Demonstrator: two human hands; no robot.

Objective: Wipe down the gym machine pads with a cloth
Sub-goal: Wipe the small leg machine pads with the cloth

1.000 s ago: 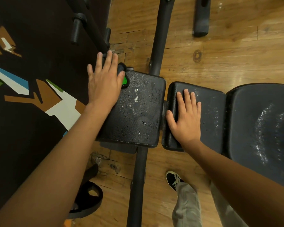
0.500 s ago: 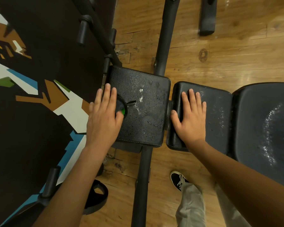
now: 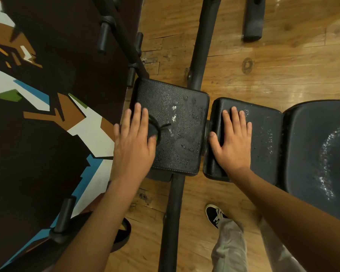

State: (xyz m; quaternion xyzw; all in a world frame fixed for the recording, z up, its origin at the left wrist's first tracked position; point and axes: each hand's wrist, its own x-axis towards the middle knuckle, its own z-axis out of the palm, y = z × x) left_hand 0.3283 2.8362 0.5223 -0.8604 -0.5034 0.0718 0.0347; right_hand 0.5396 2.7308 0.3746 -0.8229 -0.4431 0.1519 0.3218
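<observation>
Three black pads sit in a row on a machine frame. My left hand lies flat with straight fingers on a dark cloth with a green patch, pressing it onto the left edge of the square left pad. Most of the cloth is hidden under my palm. The pad shows wet droplets and white specks. My right hand rests flat on the left end of the middle pad. The large seat pad to the right carries a streak of droplets.
A black frame tube runs under the pads across the wooden floor. A dark patterned mat with black handle pegs lies left. My shoe and trouser leg are below the pads. Another black bar lies at the top.
My left hand slid the cloth from the far left corner of the left pad back toward me along its left edge. My right hand stayed flat on the middle pad.
</observation>
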